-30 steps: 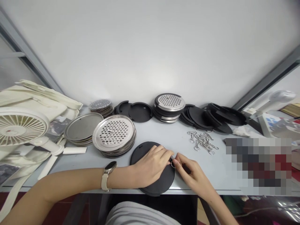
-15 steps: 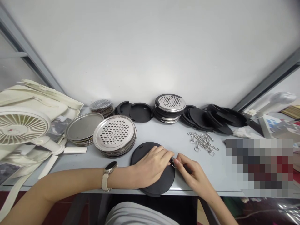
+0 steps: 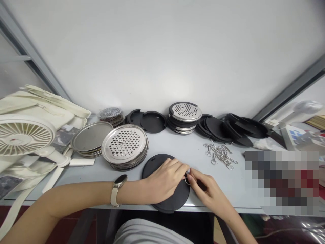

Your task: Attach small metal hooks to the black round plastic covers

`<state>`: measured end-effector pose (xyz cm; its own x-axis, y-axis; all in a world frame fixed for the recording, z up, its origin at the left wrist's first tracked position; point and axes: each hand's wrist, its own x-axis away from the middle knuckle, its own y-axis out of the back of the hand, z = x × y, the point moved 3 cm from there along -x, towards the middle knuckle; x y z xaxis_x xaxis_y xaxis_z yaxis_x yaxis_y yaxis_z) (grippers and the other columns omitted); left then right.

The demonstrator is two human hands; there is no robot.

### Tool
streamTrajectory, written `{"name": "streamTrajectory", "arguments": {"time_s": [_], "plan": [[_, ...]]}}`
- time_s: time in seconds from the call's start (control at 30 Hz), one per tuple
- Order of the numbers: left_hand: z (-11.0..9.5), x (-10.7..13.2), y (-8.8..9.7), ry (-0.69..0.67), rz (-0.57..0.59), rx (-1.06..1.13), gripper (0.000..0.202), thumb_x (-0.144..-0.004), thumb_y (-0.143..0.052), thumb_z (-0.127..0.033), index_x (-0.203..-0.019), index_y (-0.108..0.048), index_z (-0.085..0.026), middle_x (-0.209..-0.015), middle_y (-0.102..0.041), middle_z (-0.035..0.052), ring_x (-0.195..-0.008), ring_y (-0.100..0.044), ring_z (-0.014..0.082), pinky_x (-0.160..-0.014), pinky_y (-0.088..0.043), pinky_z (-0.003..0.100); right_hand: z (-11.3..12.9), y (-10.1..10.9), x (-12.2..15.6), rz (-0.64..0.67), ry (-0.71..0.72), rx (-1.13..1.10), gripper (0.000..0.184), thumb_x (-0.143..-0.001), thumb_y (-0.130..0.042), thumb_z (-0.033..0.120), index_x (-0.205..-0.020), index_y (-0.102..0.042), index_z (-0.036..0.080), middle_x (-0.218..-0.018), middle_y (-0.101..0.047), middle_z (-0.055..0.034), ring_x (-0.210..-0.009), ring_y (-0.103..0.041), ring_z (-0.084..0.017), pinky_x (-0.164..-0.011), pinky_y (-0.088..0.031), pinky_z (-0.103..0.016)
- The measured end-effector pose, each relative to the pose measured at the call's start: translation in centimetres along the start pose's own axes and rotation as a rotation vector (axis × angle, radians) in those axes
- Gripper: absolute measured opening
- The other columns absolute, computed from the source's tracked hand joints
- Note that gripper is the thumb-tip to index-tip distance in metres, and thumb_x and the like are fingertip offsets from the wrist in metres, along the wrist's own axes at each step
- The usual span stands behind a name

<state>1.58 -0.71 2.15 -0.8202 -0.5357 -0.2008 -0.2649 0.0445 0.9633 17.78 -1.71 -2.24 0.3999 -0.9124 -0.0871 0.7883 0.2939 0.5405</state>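
Note:
A black round plate (image 3: 175, 200) with a small slot lies flat near the table's front edge. My left hand (image 3: 162, 181) reaches across it, palm down, fingers curled together at the plate's right edge. Its fingertips and thumb meet around one end of a small metal ring clip (image 3: 187, 181), partly hidden by the fingers. From the right, thumb and index finger of my right hand (image 3: 207, 186) pinch the same clip. A loose pile of similar metal ring clips (image 3: 220, 156) lies beyond my right hand.
Stacked round metal graters (image 3: 124, 144) and plain metal discs (image 3: 91, 137) stand on the left, beside a white fan (image 3: 25, 135). Along the wall are a black-rimmed grater stack (image 3: 185, 112) and black round trays (image 3: 215, 128). A pixelated patch covers the right side.
My right hand has shifted slightly left and turned at the clip, with its fingertips closer to my left fingers. The left hand stays nearly still.

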Motion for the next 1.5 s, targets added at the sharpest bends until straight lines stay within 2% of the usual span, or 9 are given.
{"name": "streamTrajectory", "arguments": {"time_s": [0.33, 0.8, 1.07, 1.33, 1.5], "plan": [[-0.2, 0.0, 0.8, -0.012, 0.035, -0.034, 0.018, -0.086, -0.040, -0.007, -0.101, -0.048, -0.013, -0.102, -0.053, 0.0084, -0.090, -0.047, 0.0217, -0.081, -0.040, 0.034, -0.2, 0.0, 0.0, -0.009, -0.010, 0.019, 0.035, -0.100, -0.036, 0.038, -0.070, -0.033, 0.022, -0.063, -0.032, 0.0048, -0.058, -0.032, -0.012, -0.054, -0.029, -0.024], [0.2, 0.2, -1.0, 0.020, -0.027, -0.004, 0.018, -0.090, -0.038, -0.007, -0.103, -0.047, -0.014, -0.100, -0.053, 0.0077, -0.092, -0.048, 0.0213, -0.085, -0.039, 0.035, -0.3, 0.5, 0.2, -0.163, -0.005, 0.037, 0.036, -0.099, -0.038, 0.037, -0.067, -0.031, 0.022, -0.062, -0.030, 0.0048, -0.057, -0.032, -0.012, -0.052, -0.031, -0.024], [0.0, 0.0, -0.7, 0.009, -0.029, 0.012, 0.020, -0.086, -0.040, -0.004, -0.102, -0.044, -0.015, -0.098, -0.052, 0.0060, -0.090, -0.048, 0.0204, -0.081, -0.037, 0.033, 0.0, -0.1, 0.1, 0.029, 0.010, 0.062, 0.033, -0.099, -0.037, 0.035, -0.069, -0.038, 0.021, -0.062, -0.039, 0.0039, -0.057, -0.036, -0.013, -0.054, -0.031, -0.025], [0.4, 0.0, -0.9, 0.032, -0.030, 0.059, 0.033, -0.077, -0.041, 0.003, -0.103, -0.043, -0.015, -0.098, -0.052, 0.0053, -0.091, -0.048, 0.0205, -0.082, -0.036, 0.032, -0.1, -0.3, 0.1, 0.010, -0.005, 0.042, 0.031, -0.100, -0.038, 0.033, -0.071, -0.036, 0.021, -0.064, -0.038, 0.0042, -0.058, -0.036, -0.013, -0.055, -0.029, -0.025], [0.5, -0.1, -1.2, 0.050, -0.041, 0.005, 0.029, -0.084, -0.041, 0.000, -0.109, -0.043, -0.014, -0.101, -0.052, 0.0061, -0.092, -0.048, 0.0214, -0.082, -0.037, 0.033, -0.4, -0.3, 0.1, -0.031, -0.010, 0.027, 0.032, -0.100, -0.038, 0.035, -0.070, -0.033, 0.022, -0.064, -0.034, 0.0048, -0.058, -0.033, -0.013, -0.055, -0.028, -0.025]]}}
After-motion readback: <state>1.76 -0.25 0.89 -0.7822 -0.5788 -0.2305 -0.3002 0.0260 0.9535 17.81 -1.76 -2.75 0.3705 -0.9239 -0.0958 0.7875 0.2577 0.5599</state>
